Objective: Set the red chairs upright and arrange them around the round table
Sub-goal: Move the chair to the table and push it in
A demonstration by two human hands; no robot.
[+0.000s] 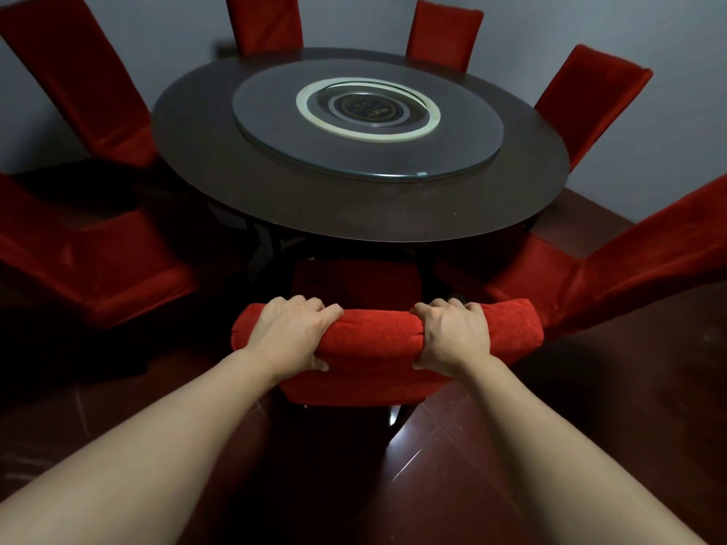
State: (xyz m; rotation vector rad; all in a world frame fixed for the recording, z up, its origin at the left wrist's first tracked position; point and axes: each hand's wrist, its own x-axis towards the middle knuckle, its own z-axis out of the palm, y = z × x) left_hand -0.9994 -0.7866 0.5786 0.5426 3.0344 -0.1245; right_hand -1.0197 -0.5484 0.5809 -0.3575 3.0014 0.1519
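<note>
The left hand (291, 332) and the right hand (452, 334) both grip the padded top edge of the nearest red fabric-covered chair (379, 332). Each grip is closed over that top edge, knuckles up, fingers curled over the far side and the thumb tucked under the near side. The two grips sit apart on the backrest, one toward each end, with a bare stretch of red cloth between them.

This held chair stands upright. Its seat lies just beyond the grips, reaching under the near rim of the round dark wooden surface (189, 123). Centred on that surface, farther off from the grips, lies a round glass turntable (275, 123) with a pale ring in its middle.

Six more chairs in the same red cloth stand around the surface. To the left of the left grip is one red chair (90, 261), and beyond it a second, tall-backed one (78, 76). Straight ahead on the far side stand two more (263, 21) (442, 33). To the right of the right grip is a near chair (613, 265), almost touching the held backrest, and farther back another (586, 96). All appear upright, facing inward.

Below the grips and forearms is a glossy dark red floor (511, 446), with a grey wall (668, 33) behind.
</note>
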